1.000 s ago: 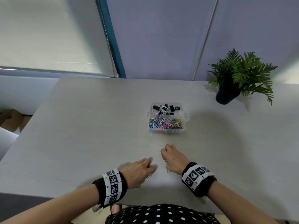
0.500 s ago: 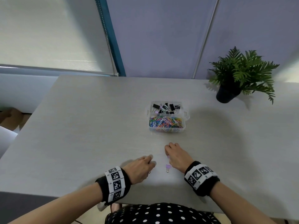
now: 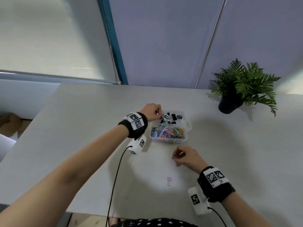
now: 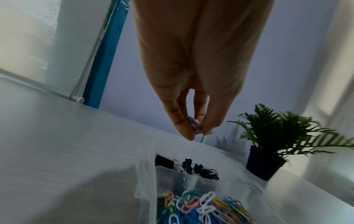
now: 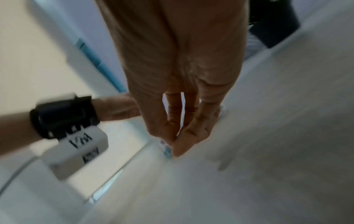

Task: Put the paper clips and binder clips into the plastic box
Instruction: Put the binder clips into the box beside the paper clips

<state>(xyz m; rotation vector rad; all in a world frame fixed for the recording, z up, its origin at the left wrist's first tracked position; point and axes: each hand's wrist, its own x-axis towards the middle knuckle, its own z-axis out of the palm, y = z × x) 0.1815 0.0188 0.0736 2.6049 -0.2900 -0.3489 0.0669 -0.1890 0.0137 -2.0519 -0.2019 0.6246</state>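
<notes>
Drop step: left hand (image 3: 151, 111) pinches small purple clip (image 4: 195, 126) over plastic box (image 3: 168, 141) binder section; right hand (image 3: 186, 157) pinched on smthg pale, can't ID; pink binder clip (image 3: 169, 180) left on table (image 3: 82, 128); next: release, grab it.

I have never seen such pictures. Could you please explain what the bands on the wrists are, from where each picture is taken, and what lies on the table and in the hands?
No machine works here: a person uses two bare hands. The black bands carry printed markers and small cameras. One picture comes from a camera on the head; the other two look along each hand from the wrists.

On the grey table stands a clear plastic box: black binder clips in the far compartment, coloured paper clips in the near one. A potted plant stands to the right. One purple binder clip lies loose near the person.

The left hand pinches a small purple clip over the box's far compartment. The right hand pinches something small, too blurred to name.
</notes>
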